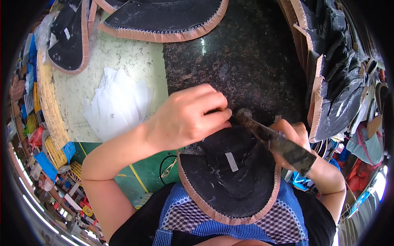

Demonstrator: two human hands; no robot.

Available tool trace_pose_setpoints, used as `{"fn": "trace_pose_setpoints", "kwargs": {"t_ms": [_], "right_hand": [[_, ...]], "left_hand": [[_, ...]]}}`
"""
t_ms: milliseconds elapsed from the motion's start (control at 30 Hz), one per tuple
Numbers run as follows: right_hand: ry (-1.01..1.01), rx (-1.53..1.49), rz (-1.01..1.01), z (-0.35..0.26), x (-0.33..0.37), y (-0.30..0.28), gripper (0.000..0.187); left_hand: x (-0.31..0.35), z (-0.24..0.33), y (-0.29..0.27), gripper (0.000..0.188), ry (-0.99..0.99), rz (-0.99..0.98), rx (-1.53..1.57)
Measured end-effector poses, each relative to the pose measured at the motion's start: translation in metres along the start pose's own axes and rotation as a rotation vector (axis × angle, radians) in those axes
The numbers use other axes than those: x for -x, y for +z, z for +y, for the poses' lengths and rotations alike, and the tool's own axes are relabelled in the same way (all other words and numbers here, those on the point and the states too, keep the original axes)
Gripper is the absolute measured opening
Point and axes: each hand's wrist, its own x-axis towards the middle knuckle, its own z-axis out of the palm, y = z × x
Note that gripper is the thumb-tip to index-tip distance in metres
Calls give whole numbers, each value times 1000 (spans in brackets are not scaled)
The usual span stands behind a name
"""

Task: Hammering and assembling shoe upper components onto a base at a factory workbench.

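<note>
A black shoe upper [240, 186] with a tan, zigzag-stitched edge and a small pale label lies before my body, its rounded end toward me. My left hand [193, 112] is closed over its far edge, fingers curled and pressed together; what they pinch is hidden. My right hand [289, 137] grips a dark, worn hammer [283, 147] at the upper's right side. Its round face is close to my left fingertips, and its long flat end slants toward my right forearm. The handle is mostly hidden under the head and my fingers.
White thin pieces [117, 104] lie fanned in a pile on the pale board [123, 53] at left. More black uppers [164, 20] rest at the far side, and a stack of uppers [336, 98] stands at right. The dark stone worktop [238, 57] fills the middle.
</note>
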Motion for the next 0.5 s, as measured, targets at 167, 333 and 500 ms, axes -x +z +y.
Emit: {"fn": "trace_pose_setpoints", "kwargs": {"t_ms": [167,333,500], "right_hand": [[-118,51,132,-9,-1,-13,28],[-88,27,25,-8,-14,-15,35],[-123,118,8,-7,-11,-9,25]], "left_hand": [[9,15,6,20,14,2,-77],[9,42,14,25,-8,19,-317],[6,26,-7,24,-165,-18,-98]]}}
